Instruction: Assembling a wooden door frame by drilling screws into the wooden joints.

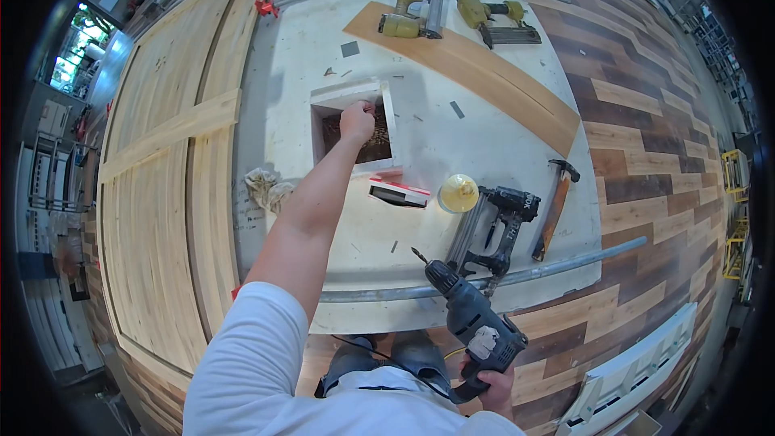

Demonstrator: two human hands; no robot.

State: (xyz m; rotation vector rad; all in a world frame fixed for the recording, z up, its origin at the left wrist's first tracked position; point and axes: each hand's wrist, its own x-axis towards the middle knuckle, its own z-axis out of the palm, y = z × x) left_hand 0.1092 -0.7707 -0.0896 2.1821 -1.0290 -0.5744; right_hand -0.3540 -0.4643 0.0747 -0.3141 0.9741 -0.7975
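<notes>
My right hand [496,391] was clenched around the drill [476,315] at the near edge of the table [355,254]. My left hand [358,123] was in the open white box [335,98]; I couldn't tell whether it held anything. Keeping the bit [419,254] off that arm [299,226] seemed wisest.

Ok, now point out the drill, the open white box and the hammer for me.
Drill [475,316]: head view, on its dark body.
Open white box [391,125]: head view, on its right-side rim.
Hammer [555,211]: head view, on its handle.
</notes>
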